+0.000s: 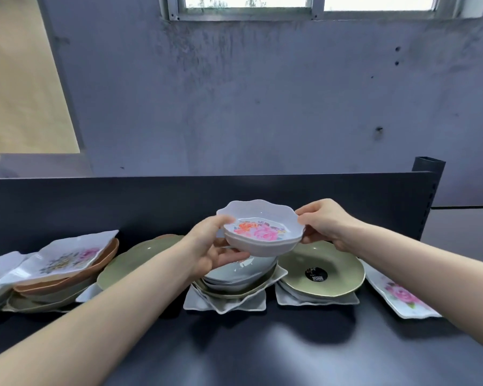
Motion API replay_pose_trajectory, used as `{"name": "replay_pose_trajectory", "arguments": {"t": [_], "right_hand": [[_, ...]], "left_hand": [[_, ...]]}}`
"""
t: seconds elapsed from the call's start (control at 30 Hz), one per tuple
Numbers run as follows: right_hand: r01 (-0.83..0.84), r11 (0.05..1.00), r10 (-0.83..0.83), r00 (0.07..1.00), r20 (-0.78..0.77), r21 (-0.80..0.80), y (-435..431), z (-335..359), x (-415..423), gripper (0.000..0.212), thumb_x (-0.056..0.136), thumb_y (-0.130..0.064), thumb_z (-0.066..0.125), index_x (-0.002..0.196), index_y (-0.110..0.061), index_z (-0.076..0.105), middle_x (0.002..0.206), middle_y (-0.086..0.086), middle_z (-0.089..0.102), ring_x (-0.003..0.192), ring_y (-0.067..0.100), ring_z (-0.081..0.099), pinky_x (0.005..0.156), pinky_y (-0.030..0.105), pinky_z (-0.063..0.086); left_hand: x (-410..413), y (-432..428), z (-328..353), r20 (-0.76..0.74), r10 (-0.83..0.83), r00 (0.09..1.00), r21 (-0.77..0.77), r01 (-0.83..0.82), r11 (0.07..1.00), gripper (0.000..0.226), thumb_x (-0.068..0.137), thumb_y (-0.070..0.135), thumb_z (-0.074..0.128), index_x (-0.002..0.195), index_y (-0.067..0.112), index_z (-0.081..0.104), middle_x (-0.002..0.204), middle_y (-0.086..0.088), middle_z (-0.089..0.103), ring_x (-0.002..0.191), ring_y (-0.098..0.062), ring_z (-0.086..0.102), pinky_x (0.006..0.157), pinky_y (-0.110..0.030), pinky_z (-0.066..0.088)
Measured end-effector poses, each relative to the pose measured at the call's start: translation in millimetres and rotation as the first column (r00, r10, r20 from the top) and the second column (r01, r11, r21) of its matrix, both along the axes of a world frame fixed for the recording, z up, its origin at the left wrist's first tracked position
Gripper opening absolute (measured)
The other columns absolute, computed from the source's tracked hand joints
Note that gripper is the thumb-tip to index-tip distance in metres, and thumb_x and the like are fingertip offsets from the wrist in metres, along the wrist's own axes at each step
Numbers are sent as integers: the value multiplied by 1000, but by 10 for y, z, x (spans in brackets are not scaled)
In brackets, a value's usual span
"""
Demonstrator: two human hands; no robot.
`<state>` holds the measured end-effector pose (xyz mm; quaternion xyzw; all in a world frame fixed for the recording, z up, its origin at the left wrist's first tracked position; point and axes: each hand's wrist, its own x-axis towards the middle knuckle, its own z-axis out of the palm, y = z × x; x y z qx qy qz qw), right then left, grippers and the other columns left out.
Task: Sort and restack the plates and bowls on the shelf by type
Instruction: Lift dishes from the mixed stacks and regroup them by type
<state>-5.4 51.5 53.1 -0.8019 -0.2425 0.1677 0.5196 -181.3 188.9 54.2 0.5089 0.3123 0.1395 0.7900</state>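
I held the flowered bowls [262, 232], two nested white ones with a wavy rim and pink and orange blooms inside, in the middle of the frame. They were lifted clear of the pile below. My left hand [209, 246] gripped their left side, thumb hooked over the rim and fingers spread underneath. My right hand [326, 224] pinched the right rim, fingers curled round its edge.

Directly under the bowls stood a stack of grey bowls [234, 277], resting on a green dish and white square plates [226, 303]. Just right of that lay a green plate [338, 271] with a black sticker, on more white plates. A long flowered tray [399, 293] lay at the right edge. Left of centre, another green plate [134, 260] leaned behind my left forearm. At lower left a flowered rectangular plate [67, 254] tilted on brown bowls [67, 282]. All of it sat on the dark shelf [262, 344].
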Motion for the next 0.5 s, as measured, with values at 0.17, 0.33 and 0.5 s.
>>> {"name": "replay_pose_trajectory", "arguments": {"t": [0.17, 0.33, 0.5], "right_hand": [[44, 998, -41, 996, -81, 42, -245, 0, 143, 18, 90, -4, 51, 95, 0, 68, 77, 17, 68, 58, 25, 64, 54, 26, 59], [316, 939, -303, 947, 105, -138, -749, -414, 603, 20, 82, 4, 53, 90, -2, 70, 85, 16, 72, 63, 26, 67, 71, 34, 62], [311, 890, -306, 950, 68, -333, -971, -786, 697, 12, 80, -1, 55, 86, 4, 64, 79, 21, 67, 60, 30, 67, 68, 38, 61]], "left_hand": [[80, -62, -58, -1, 27, 1000, 19, -27, 999, 15, 86, -9, 38, 95, -7, 49, 92, -26, 58, 76, -38, 63, 50, -46, 57], [119, -107, -18, -18, 28, 999, 50, -27, 998, 12, 88, -10, 36, 90, -7, 48, 90, -25, 59, 77, -39, 62, 50, -45, 55], [183, -183, 36, -22, 31, 999, 67, -30, 997, 12, 88, -10, 35, 87, -6, 46, 90, -26, 58, 75, -38, 61, 51, -46, 54]]}}
